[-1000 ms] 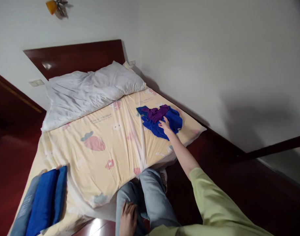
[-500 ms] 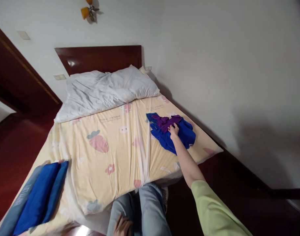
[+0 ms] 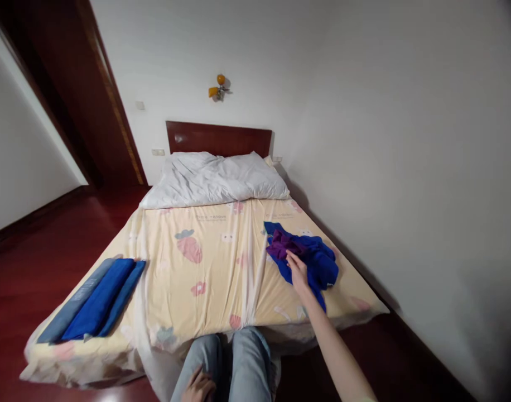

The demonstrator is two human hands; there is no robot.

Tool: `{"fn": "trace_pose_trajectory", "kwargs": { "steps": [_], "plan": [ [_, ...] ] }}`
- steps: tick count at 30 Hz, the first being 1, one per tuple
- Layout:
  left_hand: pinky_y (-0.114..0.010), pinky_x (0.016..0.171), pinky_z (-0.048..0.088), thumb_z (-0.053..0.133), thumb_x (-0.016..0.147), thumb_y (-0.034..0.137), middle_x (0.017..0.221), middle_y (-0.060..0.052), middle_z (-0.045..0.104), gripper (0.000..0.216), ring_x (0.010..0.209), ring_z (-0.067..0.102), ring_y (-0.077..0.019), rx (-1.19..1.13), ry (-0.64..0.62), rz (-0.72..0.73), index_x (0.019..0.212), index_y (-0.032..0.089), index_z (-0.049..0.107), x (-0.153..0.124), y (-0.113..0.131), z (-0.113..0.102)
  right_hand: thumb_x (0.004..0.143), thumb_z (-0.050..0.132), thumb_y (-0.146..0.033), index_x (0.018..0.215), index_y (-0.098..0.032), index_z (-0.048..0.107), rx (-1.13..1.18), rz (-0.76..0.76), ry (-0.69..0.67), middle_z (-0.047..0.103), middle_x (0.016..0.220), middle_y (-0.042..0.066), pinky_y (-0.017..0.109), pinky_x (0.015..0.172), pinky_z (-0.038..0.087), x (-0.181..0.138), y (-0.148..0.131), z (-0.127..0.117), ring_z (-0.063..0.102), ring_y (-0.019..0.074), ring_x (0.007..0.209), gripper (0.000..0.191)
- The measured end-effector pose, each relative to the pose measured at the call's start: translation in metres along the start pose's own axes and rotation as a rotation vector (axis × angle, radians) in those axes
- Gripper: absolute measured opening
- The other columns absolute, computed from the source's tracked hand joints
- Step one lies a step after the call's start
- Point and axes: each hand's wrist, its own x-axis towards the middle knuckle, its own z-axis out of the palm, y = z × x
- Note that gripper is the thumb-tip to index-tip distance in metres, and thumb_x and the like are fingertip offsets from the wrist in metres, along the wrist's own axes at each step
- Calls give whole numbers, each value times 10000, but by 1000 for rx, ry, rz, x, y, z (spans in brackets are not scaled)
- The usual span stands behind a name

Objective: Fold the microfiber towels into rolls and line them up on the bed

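My right hand (image 3: 297, 270) reaches out over the bed, its fingers pinched at the near edge of a crumpled purple cloth (image 3: 281, 243). That cloth lies bunched on top of a spread-out, wrinkled blue cloth (image 3: 322, 259), which has a darker teal-blue corner at its far left. The fingertips partly hide where they meet the purple fabric. Low in the view, my left hand (image 3: 199, 386) rests on my thigh in pale jeans, fingers loosely apart, holding nothing; its lower part is cut off by the frame.
On the bed's left side lie folded cloths: a grey-blue one (image 3: 77, 301), a bright blue one (image 3: 100, 298) and a darker blue one (image 3: 124, 296). A yellow patterned sheet (image 3: 176, 296) covers the bed. White bedding (image 3: 217, 180) lies by the dark headboard (image 3: 222, 138). A wall stands on the right.
The view has tilted up and turned left, so the bed sits lower. My right hand has pulled the purple cloth slightly nearer and left over the blue cloth. My left hand stays on the thigh.
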Motion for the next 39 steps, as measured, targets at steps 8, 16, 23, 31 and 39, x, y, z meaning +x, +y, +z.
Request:
{"fn": "trace_pose_trajectory", "kwargs": {
  "steps": [8, 16, 23, 31, 39],
  "plan": [
    [-468, 1169, 445, 438, 926, 156, 946, -21, 751, 287, 974, 724, -191, -220, -112, -214, 955, 245, 710, -9, 26, -29, 769, 712, -589, 968, -185, 778, -103, 149, -271, 767, 958, 109, 400, 781, 596, -237, 51, 42, 720, 284, 881, 456],
    [-384, 946, 577, 425, 949, 266, 1044, -91, 761, 315, 999, 716, -228, -449, -96, -384, 1064, 187, 707, -6, 38, -41, 893, 500, -402, 905, -222, 713, -422, 39, -363, 740, 944, 100, 401, 909, 551, -356, 65, 62, 682, 245, 920, 279],
    [-386, 951, 568, 448, 927, 277, 1064, -96, 765, 365, 992, 722, -232, -568, -50, -469, 1202, 148, 648, 2, 35, -40, 952, 440, -335, 1538, -145, 337, -489, 116, -390, 716, 995, 89, 357, 897, 548, -357, 60, 58, 679, 213, 908, 625],
    [-355, 942, 550, 450, 945, 230, 1045, -84, 758, 295, 990, 706, -227, -502, -76, -417, 1080, 123, 691, -2, 27, -35, 958, 352, -332, 1319, -149, 607, -614, 131, -268, 735, 1130, 157, 389, 978, 517, -362, 71, 57, 702, 247, 1049, 478],
    [-362, 982, 521, 489, 947, 239, 1054, -74, 755, 253, 1007, 684, -226, -501, -117, -452, 1052, 193, 715, -2, 31, -34, 958, 362, -465, 1417, -109, 523, -507, 190, -87, 703, 1207, 192, 348, 801, 572, -363, 81, 45, 716, 222, 886, 603]
  ]
}}
